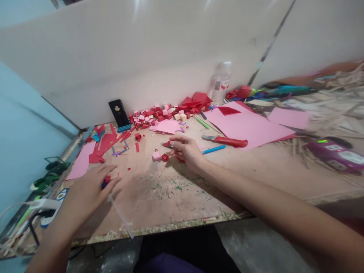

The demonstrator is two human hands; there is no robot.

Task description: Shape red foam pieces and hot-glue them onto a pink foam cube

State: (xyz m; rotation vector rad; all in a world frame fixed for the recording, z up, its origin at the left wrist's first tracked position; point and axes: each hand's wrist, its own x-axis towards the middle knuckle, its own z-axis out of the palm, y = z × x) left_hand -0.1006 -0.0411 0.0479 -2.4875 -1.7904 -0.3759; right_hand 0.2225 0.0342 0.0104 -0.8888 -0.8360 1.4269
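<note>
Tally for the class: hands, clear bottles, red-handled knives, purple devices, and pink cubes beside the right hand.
Left hand and right hand: 2
Clear bottle: 1
Red-handled knife: 1
Purple device: 1
Pink cube: 1
Total: 6

Small red-and-blue piece (105,182) at left hand (90,187)

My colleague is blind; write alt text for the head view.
A person's left hand and right hand, small red pieces at the fingertips, work over a table near red and pink cubes, pink paper and a knife.
</note>
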